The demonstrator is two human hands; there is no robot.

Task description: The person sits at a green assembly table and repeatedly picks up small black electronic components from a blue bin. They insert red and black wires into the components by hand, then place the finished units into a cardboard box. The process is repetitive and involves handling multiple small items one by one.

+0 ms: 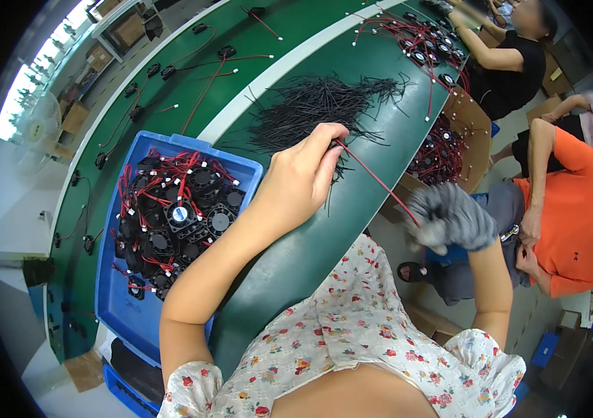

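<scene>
A thin red cable (378, 180) runs stretched between my two hands. Its upper end is pinched between the thumb and fingers of my bare left hand (293, 181); what else sits inside that grip is hidden. My right hand (453, 216), in a grey knitted glove, is closed round the cable past the table's edge. A small white connector (423, 270) shows below the glove. Just beyond my left hand lies a loose heap of thin black ties (310, 104). Left of my left forearm, a blue bin (256, 171) holds several small black fans (160, 242) with red leads.
Beyond the pale rail (240, 101), a green belt (199, 73) carries scattered fans. More fans lie on the table's far end (432, 49). A cardboard box (474, 129) of fans stands off its right edge. People in orange (572, 209) and black (519, 76) are at the right.
</scene>
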